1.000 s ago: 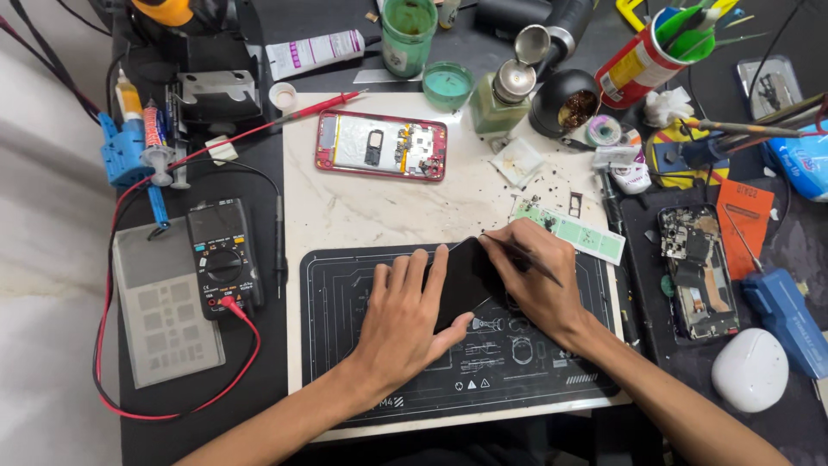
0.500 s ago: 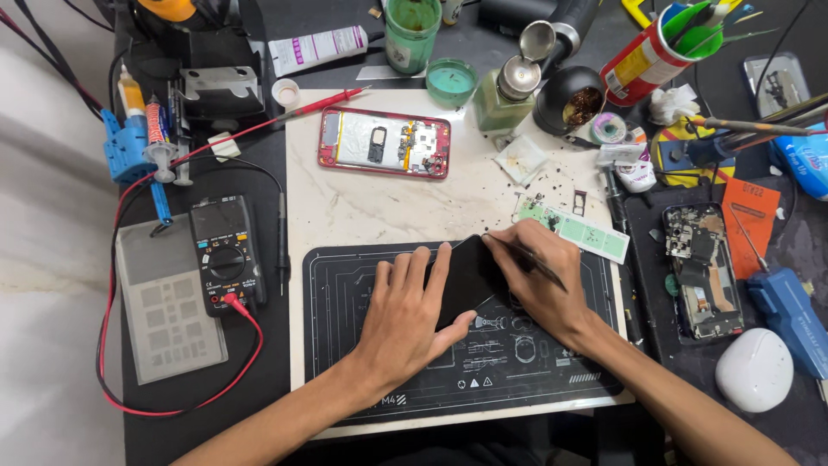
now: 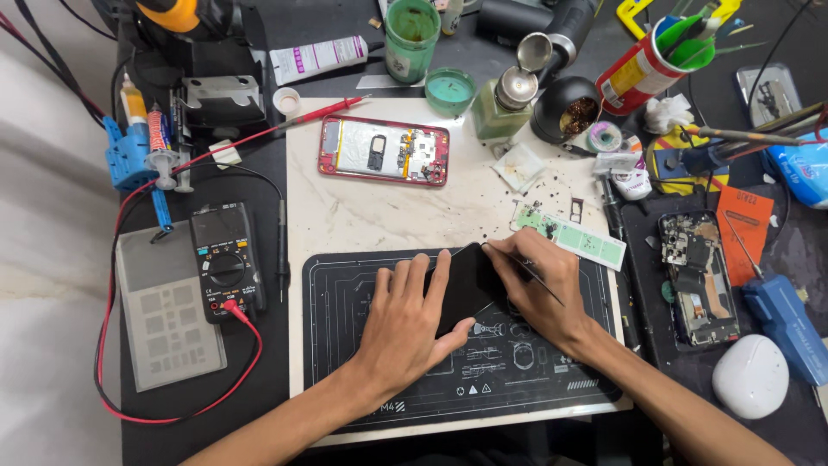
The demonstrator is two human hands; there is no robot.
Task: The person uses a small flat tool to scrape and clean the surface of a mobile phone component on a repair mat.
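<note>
A black phone panel (image 3: 470, 280) lies on the dark work mat (image 3: 345, 345), tilted with its upper corner toward the marble slab. My left hand (image 3: 410, 324) presses flat on the panel's left side, fingers spread, thumb under its lower edge. My right hand (image 3: 539, 289) grips a thin dark pointed tool (image 3: 526, 274) whose tip touches the panel's upper right edge. Much of the panel is hidden under both hands.
An opened red phone (image 3: 384, 149) lies at the back of the white slab (image 3: 388, 211). A green strip (image 3: 573, 231) lies right of it. A multimeter (image 3: 226, 259) with red lead sits left. Another opened phone (image 3: 697, 276), bottles and cups crowd the back and right.
Both hands stay on the panel; the tool tip has barely shifted along its upper edge. The view has drifted slightly.
</note>
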